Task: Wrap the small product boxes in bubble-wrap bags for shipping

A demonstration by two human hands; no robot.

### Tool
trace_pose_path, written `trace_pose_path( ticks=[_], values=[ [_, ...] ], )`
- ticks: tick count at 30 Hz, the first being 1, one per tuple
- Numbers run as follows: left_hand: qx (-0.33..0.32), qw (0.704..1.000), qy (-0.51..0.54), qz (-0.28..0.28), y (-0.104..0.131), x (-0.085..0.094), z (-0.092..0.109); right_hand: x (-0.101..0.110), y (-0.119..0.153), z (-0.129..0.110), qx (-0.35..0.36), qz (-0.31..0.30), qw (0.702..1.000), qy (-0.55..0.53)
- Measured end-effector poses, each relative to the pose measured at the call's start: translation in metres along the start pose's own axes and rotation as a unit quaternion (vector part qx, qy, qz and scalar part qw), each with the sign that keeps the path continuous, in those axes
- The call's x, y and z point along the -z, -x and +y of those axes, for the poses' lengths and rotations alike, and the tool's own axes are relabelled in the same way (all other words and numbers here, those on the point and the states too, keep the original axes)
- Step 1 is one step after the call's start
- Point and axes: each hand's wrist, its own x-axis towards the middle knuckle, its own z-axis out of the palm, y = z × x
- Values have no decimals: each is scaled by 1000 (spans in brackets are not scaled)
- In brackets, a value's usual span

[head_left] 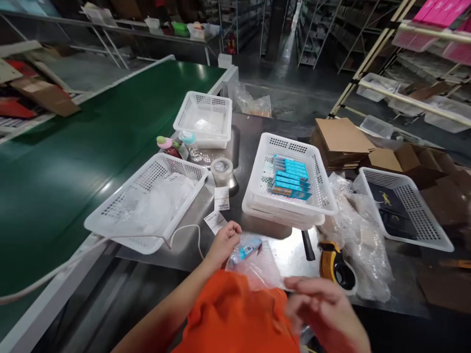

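Observation:
My left hand is closed, its fingers pinching the left edge of a clear plastic bag at the front of the metal table. A small blue packet lies in or under that plastic. To the right of the bag, my right hand is raised near the table's front edge, blurred, with its fingers curled; whether it holds anything is unclear. Two white printed labels lie just beyond my left hand. Farther back, a white basket holds several blue packets.
A yellow and black tape dispenser and bubble wrap are at the right. Left stands a basket of plastic bags beside a green conveyor. Behind are a tape roll, bottles and cardboard.

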Motion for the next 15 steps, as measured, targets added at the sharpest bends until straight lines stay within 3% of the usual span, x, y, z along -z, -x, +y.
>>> trace_pose_path(
  ticks=[2, 3, 5, 7, 9, 12, 13, 15],
  values=[
    [-11, 1000, -14, -25, 3, 8, 6, 24, -11, -3, 82, 114, 989, -49],
    [-31, 998, -46, -33, 6, 10, 9, 33, -25, 3, 76, 158, 982, -71],
    [-80, 985, -148, -48, 13, 9, 17, 41, -61, 24, -76, 123, 985, -95],
    [-123, 951, -274, -72, 20, 4, 23, 33, -95, 48, -139, 27, 981, -134],
    [-153, 894, -401, -131, 25, -4, 24, 15, -117, 67, -143, -21, 979, -145],
    [-171, 797, -527, -240, 31, -19, 16, -10, -132, 76, -160, -12, 981, -114],
    [-172, 779, -543, -263, 33, -22, 13, -14, -134, 77, -164, 2, 982, -92],
    [-186, 784, -521, -282, 37, -22, 8, -14, -136, 79, -139, 37, 989, -39]
  ],
)
